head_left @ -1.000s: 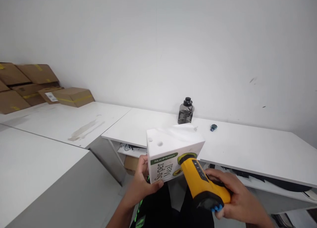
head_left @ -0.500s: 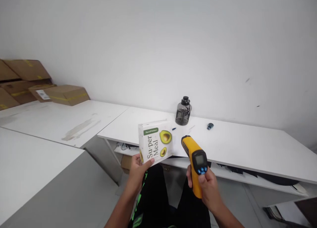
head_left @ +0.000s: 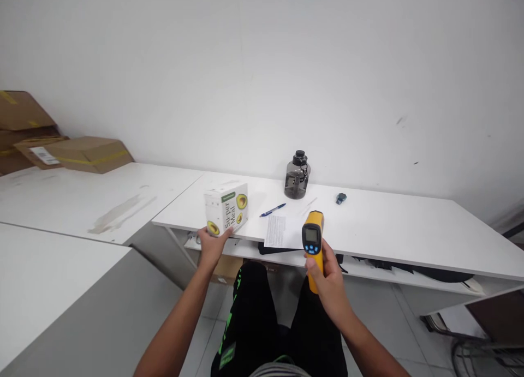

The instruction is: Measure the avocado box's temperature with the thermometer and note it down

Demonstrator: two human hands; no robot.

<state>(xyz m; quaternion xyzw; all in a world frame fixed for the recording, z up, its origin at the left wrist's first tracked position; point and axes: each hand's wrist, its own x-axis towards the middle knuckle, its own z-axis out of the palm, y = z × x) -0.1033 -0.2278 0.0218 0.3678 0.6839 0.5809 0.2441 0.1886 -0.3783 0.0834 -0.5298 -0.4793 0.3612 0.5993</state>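
Observation:
My left hand (head_left: 213,247) grips the lower edge of a white box (head_left: 227,209) printed "Su-per Meal" with avocado pictures. The box stands upright at the front left of the white desk (head_left: 380,224); whether its base rests on the top I cannot tell. My right hand (head_left: 326,276) is wrapped round the handle of a yellow and black infrared thermometer (head_left: 313,235), its small screen and blue buttons facing me. Between the two hands lies a printed sheet of paper (head_left: 280,232), partly behind the thermometer. A blue pen (head_left: 272,210) rests just above the sheet.
A dark translucent water bottle (head_left: 296,178) stands near the wall, with a watch-like dark item (head_left: 341,198) to its right. Cardboard boxes (head_left: 92,154) are stacked at the far left. Under the desktop runs a shelf (head_left: 245,250) holding dark items.
The box has moved left and away from me, turning so its side shows. The sheet and the whole pen have come into sight. The thermometer has shifted slightly left and up.

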